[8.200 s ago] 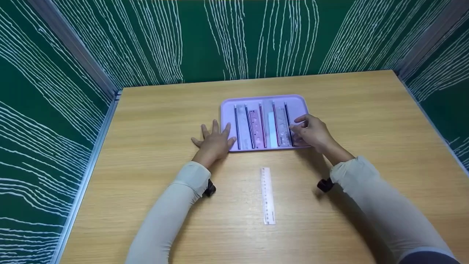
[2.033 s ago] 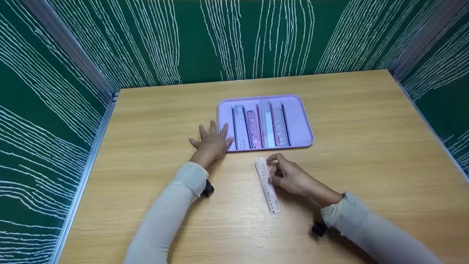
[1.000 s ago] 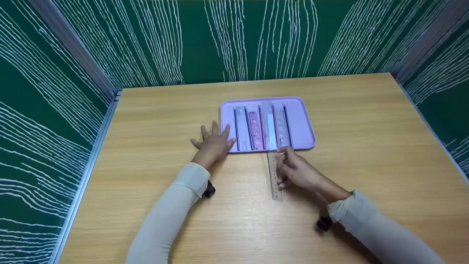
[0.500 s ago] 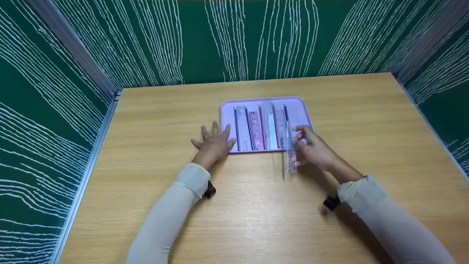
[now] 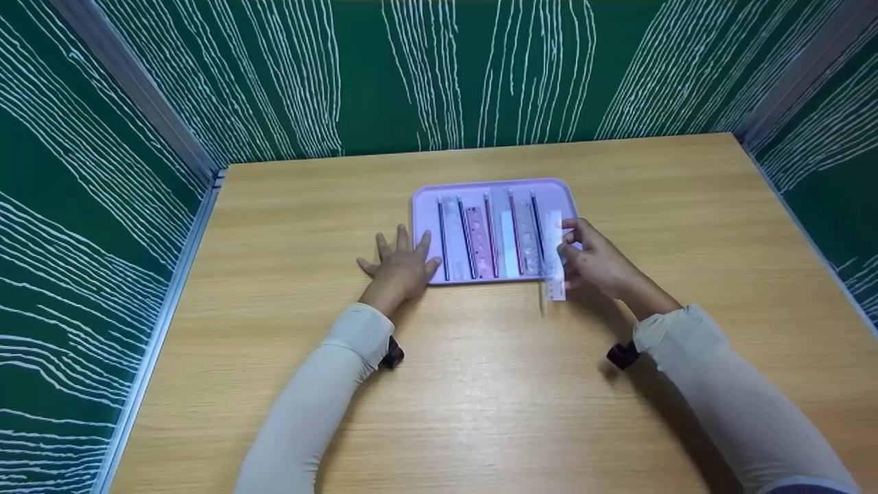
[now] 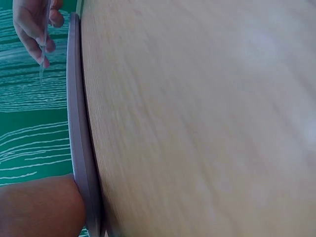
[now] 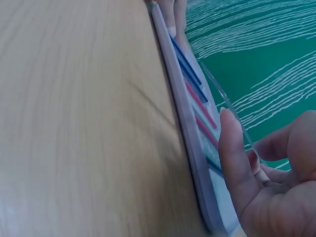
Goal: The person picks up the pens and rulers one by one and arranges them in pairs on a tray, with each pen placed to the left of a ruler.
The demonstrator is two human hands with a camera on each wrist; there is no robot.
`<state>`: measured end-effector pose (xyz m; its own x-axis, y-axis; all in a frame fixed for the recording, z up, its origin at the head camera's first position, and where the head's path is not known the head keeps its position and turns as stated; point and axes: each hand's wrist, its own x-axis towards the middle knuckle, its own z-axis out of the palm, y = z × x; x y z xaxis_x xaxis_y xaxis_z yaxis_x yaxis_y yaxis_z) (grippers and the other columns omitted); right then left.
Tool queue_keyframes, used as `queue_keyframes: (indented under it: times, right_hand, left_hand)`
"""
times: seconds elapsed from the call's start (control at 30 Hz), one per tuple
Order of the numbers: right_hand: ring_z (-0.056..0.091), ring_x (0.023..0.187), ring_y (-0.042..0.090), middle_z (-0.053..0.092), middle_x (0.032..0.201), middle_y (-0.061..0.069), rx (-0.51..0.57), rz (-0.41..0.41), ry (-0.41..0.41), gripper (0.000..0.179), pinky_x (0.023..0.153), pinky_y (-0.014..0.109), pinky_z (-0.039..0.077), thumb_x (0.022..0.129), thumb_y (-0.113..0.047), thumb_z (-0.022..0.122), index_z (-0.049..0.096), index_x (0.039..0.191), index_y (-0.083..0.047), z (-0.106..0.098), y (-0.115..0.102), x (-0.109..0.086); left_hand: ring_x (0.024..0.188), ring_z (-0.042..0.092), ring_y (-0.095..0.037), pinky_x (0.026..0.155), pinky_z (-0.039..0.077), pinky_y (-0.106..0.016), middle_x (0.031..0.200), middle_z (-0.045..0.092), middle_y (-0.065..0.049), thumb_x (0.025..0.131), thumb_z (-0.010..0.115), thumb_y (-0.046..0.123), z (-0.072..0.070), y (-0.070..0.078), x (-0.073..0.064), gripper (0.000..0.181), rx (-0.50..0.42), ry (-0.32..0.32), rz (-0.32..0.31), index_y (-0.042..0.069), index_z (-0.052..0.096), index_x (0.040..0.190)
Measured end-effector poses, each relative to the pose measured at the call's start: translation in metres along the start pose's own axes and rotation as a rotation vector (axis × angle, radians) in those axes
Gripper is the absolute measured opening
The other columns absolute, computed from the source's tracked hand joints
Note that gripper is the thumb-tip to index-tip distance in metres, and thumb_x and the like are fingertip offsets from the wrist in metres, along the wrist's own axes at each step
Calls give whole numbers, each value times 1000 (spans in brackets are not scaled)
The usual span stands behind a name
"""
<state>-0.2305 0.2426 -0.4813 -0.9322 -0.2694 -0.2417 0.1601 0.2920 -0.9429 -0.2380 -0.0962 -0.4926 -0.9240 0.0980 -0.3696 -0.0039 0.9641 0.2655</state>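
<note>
My right hand (image 5: pixel 595 261) pinches a clear ruler (image 5: pixel 554 261) at its right edge. In the head view the ruler overlaps the right part of the lilac tray (image 5: pixel 426 213), its near end jutting past the front rim. The right wrist view shows the ruler (image 7: pixel 224 96) edge-on between thumb and fingers, raised above the tray. My left hand (image 5: pixel 400 267) lies with fingers spread at the tray's front left corner, the thumb over the rim. On the tray, several pencils (image 5: pixel 492 237) alternate with a pink ruler (image 5: pixel 481 240), a pale blue strip (image 5: pixel 509 243) and clear rulers (image 5: pixel 527 237).
The tray stands on a wooden table (image 5: pixel 439 398), towards its back edge. Green panels (image 5: pixel 384 82) with white wavy lines enclose the back and sides. A small dark wrist camera (image 5: pixel 623 355) hangs under the right sleeve, another (image 5: pixel 393 353) under the left.
The clear ruler lay on the table before the tray; my right hand took it up and carried it forward and right over the tray's right side. My left hand stayed put.
</note>
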Motion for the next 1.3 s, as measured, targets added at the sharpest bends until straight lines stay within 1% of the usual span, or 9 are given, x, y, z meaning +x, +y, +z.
queue_keyframes:
  times: [0.2, 0.43, 0.57, 0.73, 0.87, 0.93, 1.17, 1.23, 1.3]
  right_hand:
    - [70, 75, 23, 40, 120, 15, -16, -4, 3, 47, 63, 40, 63, 107, -9, 41, 25, 152, -6, -7, 2, 8]
    - [68, 68, 18, 40, 118, 11, -66, -20, 7, 46, 58, 36, 61, 107, -10, 41, 28, 151, -6, -13, 2, 20]
    - [64, 64, 16, 38, 116, 8, -94, -21, 3, 48, 58, 36, 61, 107, -10, 41, 26, 152, -4, -16, 1, 27]
    - [60, 76, 19, 36, 121, 8, -126, -11, 18, 49, 62, 37, 61, 108, -11, 39, 25, 155, -7, -20, -3, 35]
    - [59, 87, 25, 35, 129, 10, -170, 28, 32, 50, 67, 38, 60, 109, -12, 38, 24, 157, -13, -25, -5, 41]
    - [60, 90, 28, 35, 131, 13, -198, 39, 40, 50, 68, 39, 61, 109, -11, 37, 24, 157, -14, -27, -5, 43]
    - [63, 95, 31, 39, 130, 16, -263, 37, 64, 50, 71, 40, 62, 108, -8, 37, 24, 156, -12, -28, -3, 50]
    - [63, 93, 29, 41, 128, 17, -281, 24, 69, 50, 69, 39, 63, 108, -8, 38, 25, 156, -10, -27, -2, 52]
    - [65, 86, 28, 43, 126, 19, -287, 3, 69, 50, 65, 39, 63, 107, -7, 39, 26, 155, -7, -25, -2, 52]
  left_hand:
    - [153, -16, -52, 105, -3, -89, 173, -11, -9, 106, 31, 60, -1, 0, 0, 64, 2, -7, -8, 42, 10, 163]
    - [153, -17, -52, 106, -4, -88, 173, -10, -8, 106, 33, 60, 0, 0, 0, 64, -16, 0, -8, 42, 11, 163]
    - [153, -17, -52, 105, -6, -88, 174, -10, -8, 106, 33, 60, 1, 0, -1, 64, -29, 5, -4, 42, 11, 163]
    - [153, -16, -53, 105, -3, -89, 174, -8, -10, 106, 33, 60, 2, -1, 0, 63, -22, 16, 5, 41, 13, 163]
    - [153, -14, -54, 104, -1, -90, 174, -6, -12, 106, 33, 60, 2, -1, 1, 64, -11, 27, 13, 40, 14, 164]
    - [153, -15, -53, 105, -2, -89, 174, -7, -11, 106, 34, 60, 1, 0, 1, 64, -19, 27, 9, 40, 14, 163]
    - [153, -17, -52, 105, -5, -88, 174, -8, -9, 106, 33, 60, 1, 0, 1, 64, -25, 14, -5, 42, 13, 163]
    - [153, -16, -52, 105, -5, -89, 174, -8, -9, 106, 33, 60, 1, -1, 1, 64, -24, 12, -6, 42, 12, 163]
    - [153, -17, -52, 105, -5, -88, 174, -9, -9, 106, 33, 60, 1, -1, 1, 64, -26, 10, -7, 42, 12, 163]
